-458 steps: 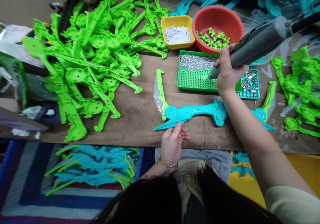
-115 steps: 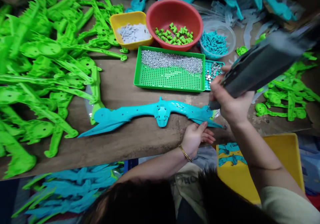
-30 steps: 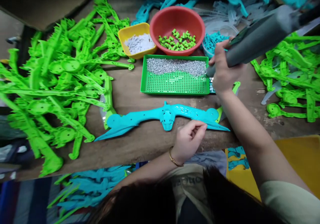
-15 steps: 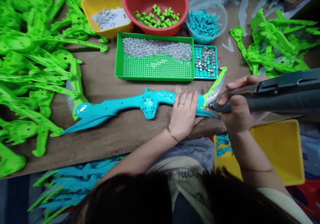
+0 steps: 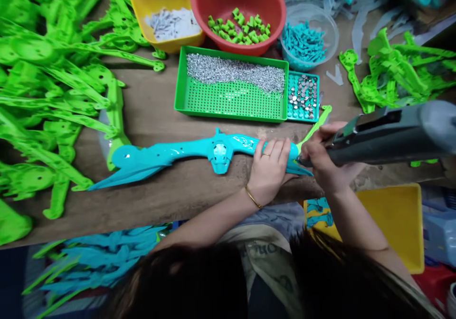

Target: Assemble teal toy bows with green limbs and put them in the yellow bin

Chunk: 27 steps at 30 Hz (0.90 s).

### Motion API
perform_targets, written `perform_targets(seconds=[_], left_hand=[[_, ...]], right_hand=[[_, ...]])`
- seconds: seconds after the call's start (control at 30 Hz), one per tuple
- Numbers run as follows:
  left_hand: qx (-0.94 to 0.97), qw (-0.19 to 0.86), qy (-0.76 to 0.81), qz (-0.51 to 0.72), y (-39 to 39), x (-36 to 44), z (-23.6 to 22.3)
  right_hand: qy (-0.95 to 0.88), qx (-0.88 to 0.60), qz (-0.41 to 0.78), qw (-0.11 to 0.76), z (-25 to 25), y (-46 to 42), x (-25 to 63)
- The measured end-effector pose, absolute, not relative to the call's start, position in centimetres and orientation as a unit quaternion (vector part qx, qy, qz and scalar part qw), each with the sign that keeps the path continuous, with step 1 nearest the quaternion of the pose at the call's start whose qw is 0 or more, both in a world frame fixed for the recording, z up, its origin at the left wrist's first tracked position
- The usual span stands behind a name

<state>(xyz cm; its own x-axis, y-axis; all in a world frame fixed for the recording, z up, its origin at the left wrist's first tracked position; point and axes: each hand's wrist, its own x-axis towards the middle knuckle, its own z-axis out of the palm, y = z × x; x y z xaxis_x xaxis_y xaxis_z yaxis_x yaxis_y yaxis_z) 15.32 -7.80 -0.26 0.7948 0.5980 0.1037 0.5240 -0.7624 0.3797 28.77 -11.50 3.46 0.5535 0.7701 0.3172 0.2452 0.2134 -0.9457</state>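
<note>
A blue plastic toy bow (image 5: 192, 149) with light green limbs lies along the near part of the bench. My left hand (image 5: 270, 169) is closed over its right half, fingers on top, with a ring and a bracelet showing. In my right hand (image 5: 323, 159) is a dark power screwdriver (image 5: 384, 136), gripped near its front end. The driver's tip meets the bow's right end, where the blue body joins a green limb (image 5: 315, 125). Whether a screw sits under the tip cannot be made out.
Behind the bow stand a green basket of screws (image 5: 231, 112), a small blue tray of metal pieces (image 5: 302, 115), a red bowl (image 5: 238, 48), a yellow bowl (image 5: 138, 5) and a clear tub (image 5: 331, 38). Green parts (image 5: 53, 100) pile up at left; a yellow bin (image 5: 395, 224) sits lower right.
The view has shifted, so the bench things appear further right. The power screwdriver's rear end has turned more toward me, its tip still at the bow's right end. My left hand keeps its hold.
</note>
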Motion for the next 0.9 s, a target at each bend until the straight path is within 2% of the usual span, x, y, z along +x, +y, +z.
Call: perform_targets(seconds=[0.1, 0.2, 0.27, 0.33, 0.4, 0.53, 0.7, 0.9], left_hand=[[0.935, 0.171, 0.292, 0.107, -7.9, 15.2, -0.3], [0.938, 0.168, 0.283, 0.109, -8.0, 15.1, -0.2], [0.939, 0.165, 0.283, 0.107, -8.1, 15.0, -0.1], [0.938, 0.166, 0.286, 0.107, -8.3, 14.9, -0.2], [0.936, 0.171, 0.285, 0.114, -8.5, 14.9, -0.2], [0.932, 0.185, 0.281, 0.134, -8.7, 15.0, -0.6], [0.935, 0.171, 0.279, 0.139, -8.8, 15.0, -0.9], [0.942, 0.096, 0.292, 0.137, -9.0, 15.0, -0.9]], right_hand=[[-0.438, -0.561, 0.199, 0.674, 6.7, -8.0, 28.2], [-0.393, -0.526, 0.077, 0.750, 8.1, -2.0, 27.5], [-0.379, -0.560, 0.045, 0.736, 7.2, 2.5, 27.0], [-0.405, -0.601, 0.071, 0.686, 5.4, 6.2, 26.6], [-0.430, -0.592, 0.098, 0.675, 3.3, 8.7, 26.3], [-0.425, -0.547, 0.129, 0.709, 0.4, 10.4, 26.1], [-0.418, -0.554, 0.169, 0.700, -0.5, 10.2, 26.5], [-0.439, -0.513, 0.119, 0.728, -0.4, 9.9, 26.2]])
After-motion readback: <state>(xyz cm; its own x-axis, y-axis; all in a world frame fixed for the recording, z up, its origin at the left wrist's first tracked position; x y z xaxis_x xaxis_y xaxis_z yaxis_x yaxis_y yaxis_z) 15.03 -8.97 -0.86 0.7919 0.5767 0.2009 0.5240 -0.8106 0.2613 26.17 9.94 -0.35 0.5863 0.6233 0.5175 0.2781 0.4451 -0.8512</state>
